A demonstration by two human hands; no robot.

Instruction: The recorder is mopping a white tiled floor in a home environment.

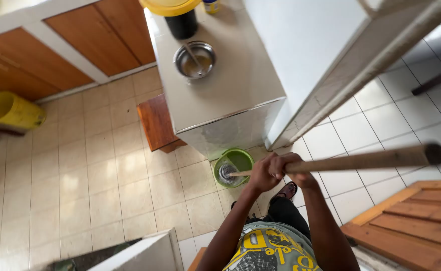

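— While both hands grip the stick (361, 159), what is going on at the bucket (234, 166)?

— The left hand (263, 173) and right hand (295, 169) are each closed tight round the wooden stick, side by side and touching. The stick's lower end sits inside the green bucket, on the floor (105, 180) just in front of the person's foot (287, 190). Something grey and wet shows at the bottom of the bucket; I cannot tell whether it is a mop head or just water.

— Where is the bucket among the rest?

— Right at the base of the desk (220, 85), at its near corner. On the desk, well above the bucket, stands a metal bowl (195, 59) with a spoon in it, and beyond that a dark jar with a yellow lid (173, 12). A wooden stool (156, 123) stands just left of the bucket, against the desk. A yellow tub (12, 110) lies far to the left.

— Which step would you call this?

— I judge it to be the dipping or pressing stage, with the stick's end worked down into the bucket. Lifting it out would call for a steady, upright pull with both hands, since the bucket is small, light-looking and could tip against the desk.
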